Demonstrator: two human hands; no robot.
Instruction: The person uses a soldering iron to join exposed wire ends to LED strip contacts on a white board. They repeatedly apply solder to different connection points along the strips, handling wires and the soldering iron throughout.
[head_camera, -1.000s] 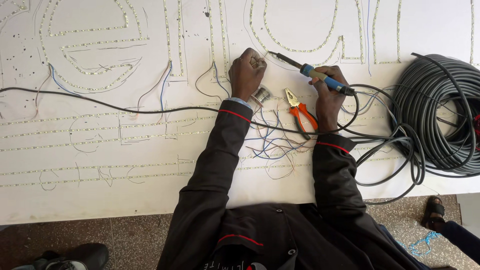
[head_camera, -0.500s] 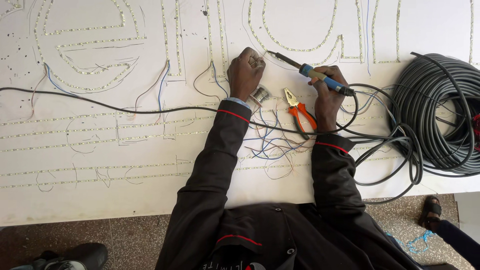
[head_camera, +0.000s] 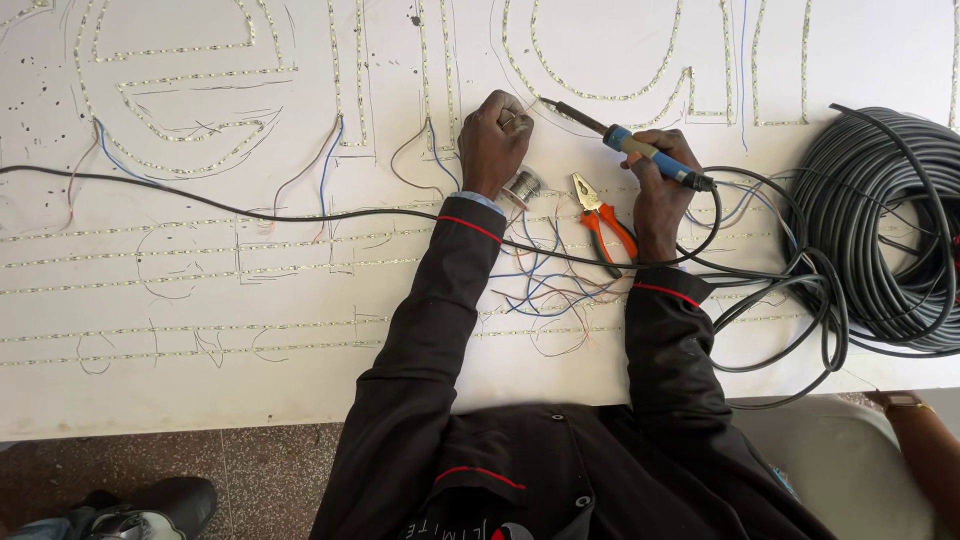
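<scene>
Left hand (head_camera: 493, 138): fist closed, fingertips pinching something thin at the board (head_camera: 200, 370); what it pinches cannot be made out.
Right hand (head_camera: 660, 185): closed around the blue handle of the soldering iron (head_camera: 628, 144).
Iron: tilted, tip pointing at the left hand's fingertips, just beside them.
Solder reel (head_camera: 523, 187): on the board, touching the left wrist.
Pliers (head_camera: 603, 222): orange handles, lying between the forearms.
Cable coil (head_camera: 890, 230): black, at the board's right edge.

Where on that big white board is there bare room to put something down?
Barest: the white board's near edge, left of the left sleeve, and between the letter outlines up top. Crowded: loose wires, pliers and cable coil by the right hand.
</scene>
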